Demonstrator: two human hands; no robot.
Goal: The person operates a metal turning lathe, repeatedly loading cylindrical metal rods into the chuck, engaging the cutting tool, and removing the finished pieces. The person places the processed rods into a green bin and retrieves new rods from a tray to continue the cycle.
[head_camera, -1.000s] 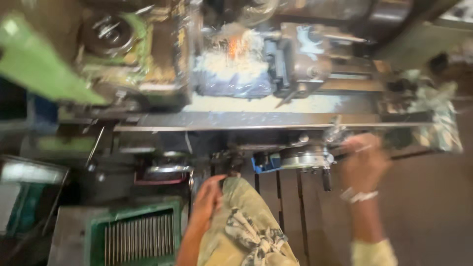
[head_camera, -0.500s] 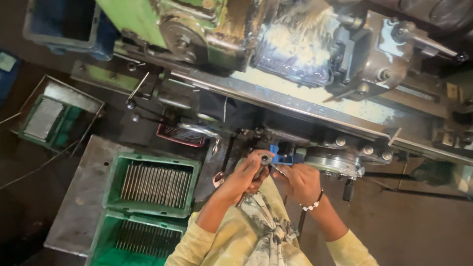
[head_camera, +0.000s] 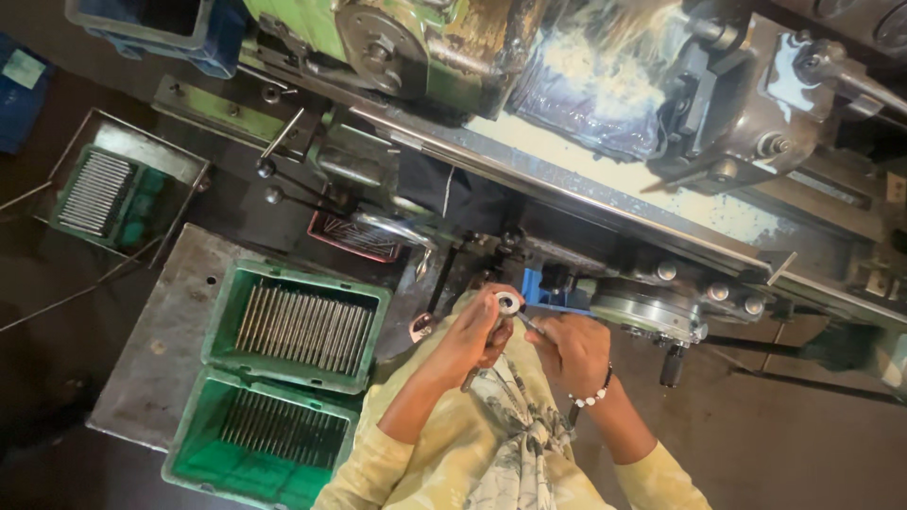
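Hands met close to my chest, in front of the lathe (head_camera: 567, 179). My left hand (head_camera: 472, 331) had its fingers curled shut round a small round gauge (head_camera: 507, 303), held up at its twelve o'clock. My right hand (head_camera: 576, 351) pinched a thin metal pin (head_camera: 529, 325) that pointed toward ten o'clock, its tip touching the gauge. I judged this the checking step, one pin against the gauge. Next called for a steady, straight push. Green trays of pins (head_camera: 302, 326) lay at nine o'clock from my hands.
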